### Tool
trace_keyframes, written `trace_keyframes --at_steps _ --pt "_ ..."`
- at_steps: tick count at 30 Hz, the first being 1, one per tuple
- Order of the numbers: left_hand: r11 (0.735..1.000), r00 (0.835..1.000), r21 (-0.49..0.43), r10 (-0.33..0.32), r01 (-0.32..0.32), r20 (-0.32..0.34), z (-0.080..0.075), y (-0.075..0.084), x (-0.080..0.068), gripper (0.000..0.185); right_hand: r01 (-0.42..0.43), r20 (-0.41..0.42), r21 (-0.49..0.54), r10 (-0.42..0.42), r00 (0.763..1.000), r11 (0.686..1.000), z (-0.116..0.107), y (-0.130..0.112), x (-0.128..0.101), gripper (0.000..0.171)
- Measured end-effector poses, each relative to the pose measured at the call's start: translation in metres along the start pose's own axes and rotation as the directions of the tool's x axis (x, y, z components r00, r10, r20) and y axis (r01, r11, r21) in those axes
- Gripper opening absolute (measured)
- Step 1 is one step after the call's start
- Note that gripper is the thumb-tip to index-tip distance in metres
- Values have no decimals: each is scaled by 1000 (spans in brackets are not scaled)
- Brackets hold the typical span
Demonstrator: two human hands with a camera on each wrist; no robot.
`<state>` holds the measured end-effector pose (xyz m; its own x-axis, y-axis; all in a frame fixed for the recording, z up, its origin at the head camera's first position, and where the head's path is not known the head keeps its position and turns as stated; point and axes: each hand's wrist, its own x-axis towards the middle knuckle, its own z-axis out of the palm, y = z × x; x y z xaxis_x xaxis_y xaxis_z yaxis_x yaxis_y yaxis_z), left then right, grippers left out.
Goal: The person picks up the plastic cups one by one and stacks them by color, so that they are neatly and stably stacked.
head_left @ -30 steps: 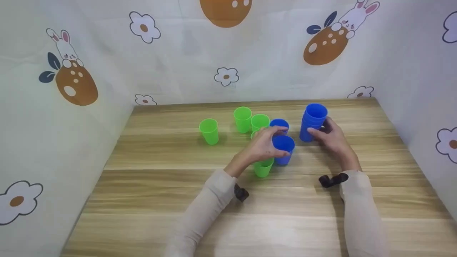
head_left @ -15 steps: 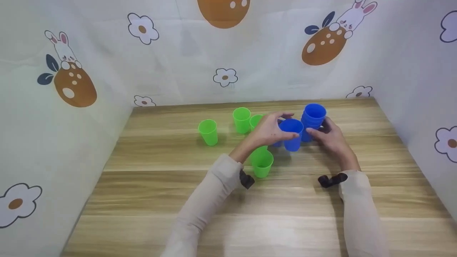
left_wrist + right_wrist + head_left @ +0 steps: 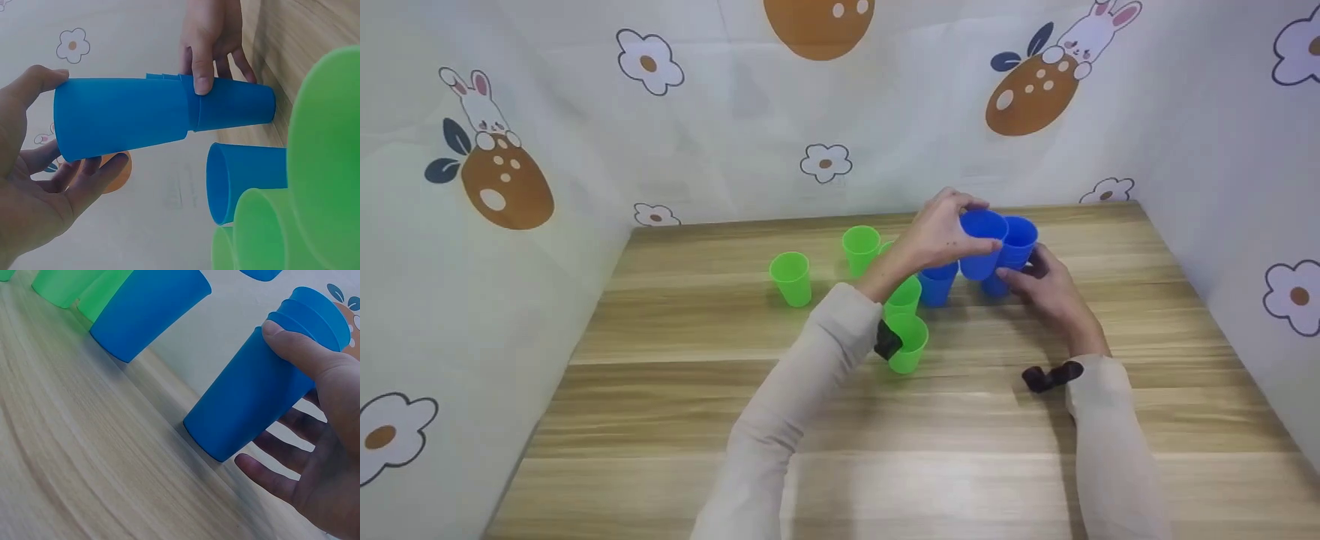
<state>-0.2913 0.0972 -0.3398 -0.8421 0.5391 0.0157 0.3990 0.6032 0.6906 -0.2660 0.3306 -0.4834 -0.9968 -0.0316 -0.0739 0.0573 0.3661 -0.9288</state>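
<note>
My left hand (image 3: 949,229) grips a single blue cup (image 3: 981,246) by its rim and holds it in the air, right beside the top of a stack of blue cups (image 3: 1018,238). In the left wrist view this cup (image 3: 121,121) overlaps the stack's (image 3: 233,104) upper end. My right hand (image 3: 1039,281) holds the stack, which stands on the wooden table (image 3: 675,405), with the thumb on its front and the fingers (image 3: 270,478) behind it. One more blue cup (image 3: 937,285) stands upright just left of the stack.
Several green cups stand upright on the table: one at the left (image 3: 790,277), one further back (image 3: 860,250), two near my left forearm (image 3: 904,296) (image 3: 909,345). Patterned cloth walls (image 3: 510,262) close in the table at the left, back and right.
My left hand has lifted the blue cup off the table and carried it up and to the right, to the top of the stack. The right hand has stayed on the stack.
</note>
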Motion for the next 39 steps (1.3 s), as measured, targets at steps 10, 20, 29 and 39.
trace_keyframes --at_steps 10,20,29,39 --pt "999 999 -32 -34 33 -30 -15 22 20 68 1 -14 28 0 1000 1000 -1 1 0 92" --pt "998 998 19 -55 56 -42 -16 52 38 70 -50 3 17 50 999 999 -1 0 2 97" --pt "997 999 69 -42 44 -36 4 52 48 68 -17 -5 28 18 1000 999 -2 3 3 93" --pt "996 996 29 -87 87 2 23 33 48 68 1 -33 4 -1 999 1000 -2 2 1 93"
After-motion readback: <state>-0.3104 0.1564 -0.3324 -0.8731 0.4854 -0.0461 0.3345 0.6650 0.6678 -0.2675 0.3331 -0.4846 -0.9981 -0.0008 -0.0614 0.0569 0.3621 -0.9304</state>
